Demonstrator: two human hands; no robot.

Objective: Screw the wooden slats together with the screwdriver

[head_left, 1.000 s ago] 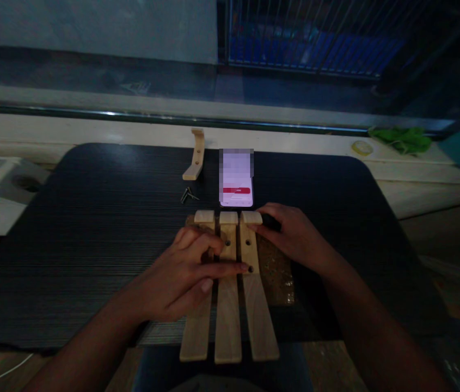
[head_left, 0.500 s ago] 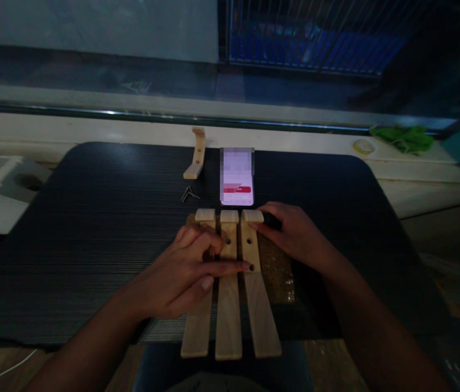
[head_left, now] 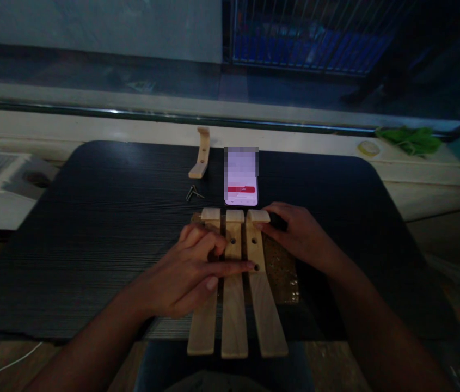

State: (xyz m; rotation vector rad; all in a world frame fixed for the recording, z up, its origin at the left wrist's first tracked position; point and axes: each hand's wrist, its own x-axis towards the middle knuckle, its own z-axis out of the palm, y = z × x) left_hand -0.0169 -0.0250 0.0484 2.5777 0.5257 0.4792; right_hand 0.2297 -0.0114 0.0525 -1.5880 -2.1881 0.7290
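Observation:
Three curved wooden slats lie side by side: a left slat (head_left: 202,332), a middle slat (head_left: 234,326) and a right slat (head_left: 268,321). They rest on a brown board (head_left: 282,272), their long ends overhanging the table's near edge. My left hand (head_left: 192,267) lies across the left and middle slats, index finger stretched to the lower hole of the right slat, other fingers bent. My right hand (head_left: 303,234) is closed around a dark handle (head_left: 277,220), its fingertips against the hooked top of the right slat. The handle's far end is hidden.
On the dark table (head_left: 132,218) beyond the slats are a lit phone (head_left: 241,182), several screws (head_left: 192,193) and another curved wooden piece (head_left: 202,155). A tape roll (head_left: 368,148) and a green cloth (head_left: 411,141) sit on the windowsill at right. A white heater (head_left: 1,185) stands left.
The whole view has shifted slightly, so everything appears a little further right. Both hands and the slats keep the same positions relative to each other.

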